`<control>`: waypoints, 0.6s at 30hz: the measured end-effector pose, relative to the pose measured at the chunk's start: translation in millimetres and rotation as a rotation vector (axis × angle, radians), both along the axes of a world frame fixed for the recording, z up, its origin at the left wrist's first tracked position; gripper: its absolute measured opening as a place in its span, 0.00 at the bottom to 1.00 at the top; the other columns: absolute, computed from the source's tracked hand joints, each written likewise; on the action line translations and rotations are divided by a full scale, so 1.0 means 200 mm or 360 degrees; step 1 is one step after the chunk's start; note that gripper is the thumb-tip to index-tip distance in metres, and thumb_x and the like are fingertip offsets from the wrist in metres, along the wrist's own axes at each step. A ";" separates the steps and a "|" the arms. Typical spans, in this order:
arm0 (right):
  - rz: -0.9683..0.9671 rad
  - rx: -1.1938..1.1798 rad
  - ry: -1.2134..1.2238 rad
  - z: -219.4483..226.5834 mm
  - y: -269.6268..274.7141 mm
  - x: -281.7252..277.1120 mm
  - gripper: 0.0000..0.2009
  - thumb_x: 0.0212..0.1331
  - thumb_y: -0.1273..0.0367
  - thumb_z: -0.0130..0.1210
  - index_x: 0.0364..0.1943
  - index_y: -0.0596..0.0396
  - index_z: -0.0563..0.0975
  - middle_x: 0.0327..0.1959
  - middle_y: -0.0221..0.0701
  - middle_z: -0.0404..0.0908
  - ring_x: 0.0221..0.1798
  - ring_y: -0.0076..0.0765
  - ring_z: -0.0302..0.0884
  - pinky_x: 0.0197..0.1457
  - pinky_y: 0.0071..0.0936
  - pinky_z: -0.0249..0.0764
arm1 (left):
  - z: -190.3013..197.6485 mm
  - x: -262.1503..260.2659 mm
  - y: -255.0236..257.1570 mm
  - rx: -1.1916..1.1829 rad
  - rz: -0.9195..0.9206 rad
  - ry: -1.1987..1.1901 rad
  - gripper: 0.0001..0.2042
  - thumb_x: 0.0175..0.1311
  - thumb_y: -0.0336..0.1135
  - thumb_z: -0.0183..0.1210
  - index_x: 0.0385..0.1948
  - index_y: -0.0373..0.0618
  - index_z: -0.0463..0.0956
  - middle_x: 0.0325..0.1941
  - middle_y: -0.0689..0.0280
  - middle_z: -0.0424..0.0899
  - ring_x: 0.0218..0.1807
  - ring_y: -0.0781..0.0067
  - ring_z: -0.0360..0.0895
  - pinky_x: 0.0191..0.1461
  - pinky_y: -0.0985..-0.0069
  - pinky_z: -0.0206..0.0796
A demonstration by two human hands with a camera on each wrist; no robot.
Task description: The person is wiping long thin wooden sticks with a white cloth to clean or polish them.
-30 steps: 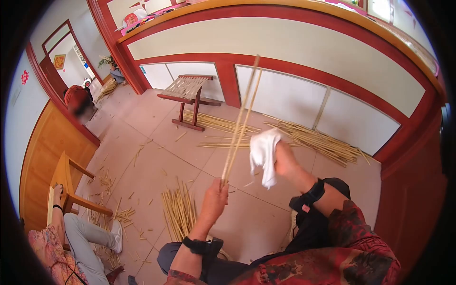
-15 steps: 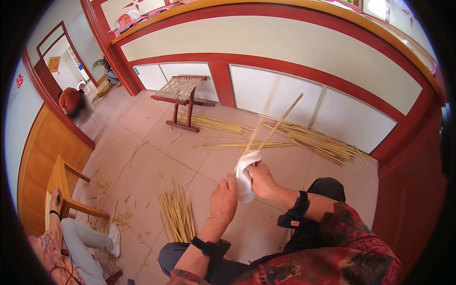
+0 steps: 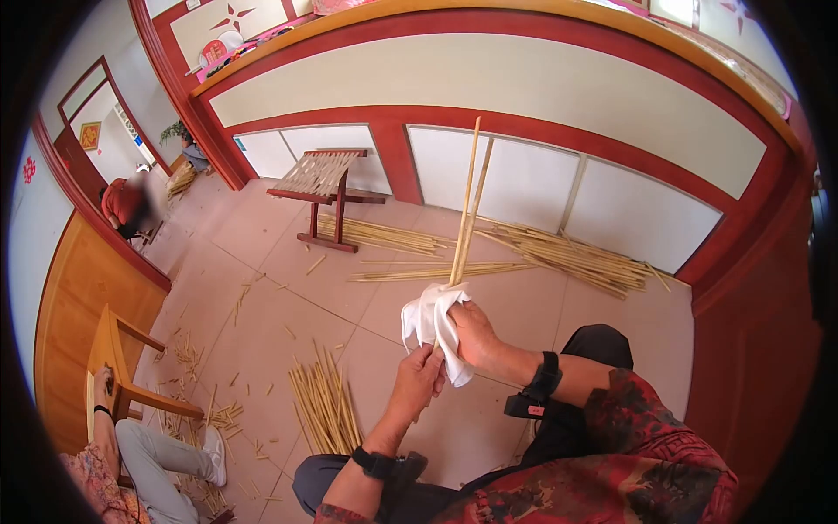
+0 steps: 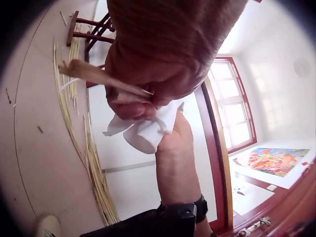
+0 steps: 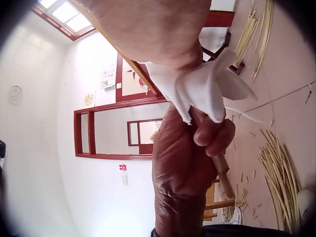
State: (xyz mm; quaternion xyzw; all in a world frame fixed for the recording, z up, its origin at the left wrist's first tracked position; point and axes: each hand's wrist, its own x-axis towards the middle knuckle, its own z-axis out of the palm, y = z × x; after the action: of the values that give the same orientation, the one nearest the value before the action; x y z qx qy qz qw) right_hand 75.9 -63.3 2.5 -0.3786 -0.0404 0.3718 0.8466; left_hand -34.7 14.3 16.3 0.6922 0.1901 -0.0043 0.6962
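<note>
Two long tan sticks [image 3: 465, 210] rise upward from the hands in the head view. My left hand [image 3: 417, 382] grips them near their lower ends, and those ends [image 4: 84, 72] stick out past the fingers in the left wrist view. A white cloth [image 3: 426, 316] is bunched around the sticks just above the left hand. My right hand [image 3: 478, 336] holds the cloth against the sticks, its fingers mostly hidden behind the fabric. Loose folds of the cloth [image 5: 202, 89] hang over the left hand's fingers in the right wrist view.
A bundle of shorter sticks [image 3: 323, 397] lies by my left knee. Longer sticks [image 3: 567, 253] are spread along the white cabinet. A woven-top stool [image 3: 319, 175] stands ahead. Beside a wooden bench [image 3: 112, 349], a seated person [image 3: 161, 463] is at left; stick scraps [image 3: 231, 415] litter the floor.
My right hand has brought the cloth from the right onto the sticks and wrapped it around them, close above the left hand. The sticks' upper ends have come closer together.
</note>
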 end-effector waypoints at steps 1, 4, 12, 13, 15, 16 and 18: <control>0.0050 0.0026 -0.0008 -0.01 0.00 0.00 0.10 0.56 0.66 0.43 0.38 0.57 0.69 0.33 0.31 0.74 0.35 0.29 0.72 0.38 0.27 0.71 | -0.01 0.00 0.00 0.0000 0.0002 -0.0001 0.10 0.62 0.36 0.43 0.28 0.38 0.68 0.17 0.67 0.69 0.14 0.84 0.63 0.16 0.85 0.56; -0.0110 0.0026 -0.0032 -0.05 0.01 0.00 0.10 0.57 0.67 0.42 0.38 0.57 0.69 0.33 0.31 0.74 0.35 0.28 0.72 0.38 0.27 0.71 | -0.05 0.00 -0.04 0.0182 0.0125 -0.0090 0.10 0.61 0.35 0.44 0.26 0.37 0.67 0.16 0.66 0.69 0.14 0.83 0.64 0.17 0.83 0.57; -0.0416 -0.0090 0.0030 -0.01 0.01 -0.03 0.08 0.55 0.69 0.40 0.32 0.58 0.70 0.26 0.30 0.73 0.29 0.25 0.71 0.30 0.23 0.69 | -0.09 0.01 -0.09 0.0503 0.0237 -0.0243 0.09 0.61 0.35 0.43 0.32 0.37 0.67 0.17 0.62 0.71 0.18 0.76 0.69 0.21 0.79 0.61; -0.0443 -0.0072 0.0092 0.00 0.01 -0.03 0.08 0.55 0.69 0.39 0.31 0.57 0.70 0.25 0.30 0.72 0.27 0.25 0.70 0.28 0.23 0.69 | -0.11 0.01 -0.09 0.0501 0.0236 -0.0243 0.09 0.61 0.35 0.43 0.32 0.37 0.67 0.17 0.62 0.71 0.18 0.76 0.69 0.21 0.79 0.61; -0.0386 -0.0131 0.0022 0.02 -0.01 -0.01 0.08 0.56 0.69 0.38 0.30 0.56 0.70 0.24 0.30 0.72 0.26 0.25 0.70 0.26 0.23 0.68 | -0.13 0.03 -0.10 0.0632 0.0075 -0.0221 0.10 0.61 0.37 0.44 0.32 0.38 0.65 0.16 0.62 0.70 0.20 0.74 0.68 0.24 0.76 0.61; -0.0328 -0.0191 -0.0049 0.03 -0.02 0.00 0.08 0.56 0.69 0.37 0.30 0.56 0.70 0.22 0.29 0.72 0.24 0.25 0.70 0.24 0.24 0.68 | -0.13 0.03 -0.10 0.0630 0.0072 -0.0221 0.10 0.61 0.37 0.44 0.32 0.38 0.65 0.16 0.62 0.70 0.20 0.74 0.68 0.24 0.76 0.61; -0.0432 -0.0253 -0.0077 0.04 -0.02 0.08 0.09 0.56 0.69 0.37 0.29 0.55 0.70 0.22 0.29 0.71 0.23 0.25 0.70 0.23 0.24 0.68 | -0.10 0.03 -0.10 0.0514 -0.0060 0.0046 0.10 0.61 0.38 0.44 0.32 0.40 0.65 0.16 0.64 0.69 0.21 0.73 0.67 0.26 0.76 0.60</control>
State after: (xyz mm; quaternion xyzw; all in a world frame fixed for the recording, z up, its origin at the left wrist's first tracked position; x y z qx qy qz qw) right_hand 92.0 -67.7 10.5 -0.4554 0.0203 0.2467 0.8552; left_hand -29.2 -6.5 -4.5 0.7985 0.1851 0.0034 0.5729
